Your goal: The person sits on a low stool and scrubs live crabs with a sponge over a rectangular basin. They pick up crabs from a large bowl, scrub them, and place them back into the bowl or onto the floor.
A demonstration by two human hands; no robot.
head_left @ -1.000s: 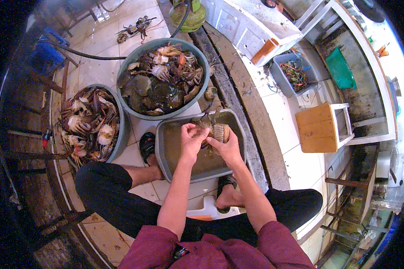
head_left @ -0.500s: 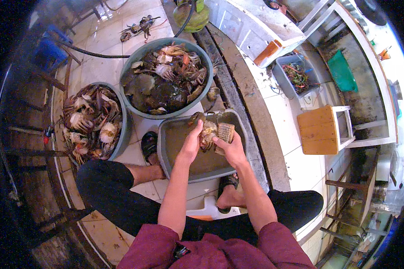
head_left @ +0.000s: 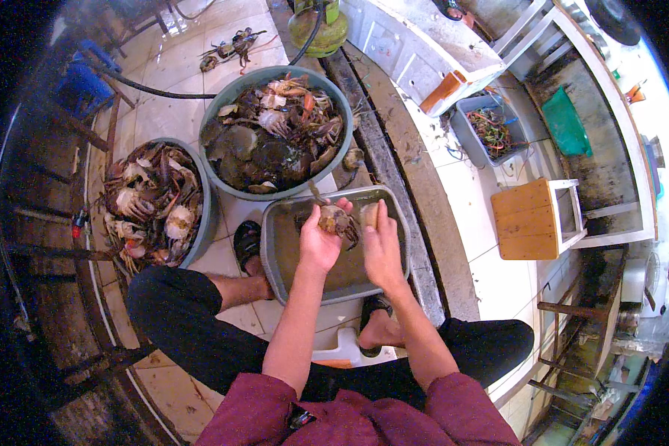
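My left hand point(head_left: 321, 244) is closed around a small brown crab point(head_left: 340, 222), held over a grey rectangular basin point(head_left: 269, 256) of murky brown water point(head_left: 342, 276). In my right hand point(head_left: 383, 253) is a beige scrubbing brush point(head_left: 369, 214), seen nearly edge-on, just right of the crab. Its bristles are mostly hidden at this angle. A narrow gap shows between brush and crab. Both hands stay above the water.
Beyond the basin stands a round tub point(head_left: 348, 123) heaped with crabs in dark water. Another crab-filled tub point(head_left: 207, 212) sits to the left. Several loose crabs point(head_left: 234, 48) lie on the tiles. A wooden stool point(head_left: 526, 220) and grey bin point(head_left: 477, 141) stand right.
The crab has been turned over in my left hand, whose palm now faces up more. My right hand has tilted the brush from broadside to edge-on and drawn it off the crab.
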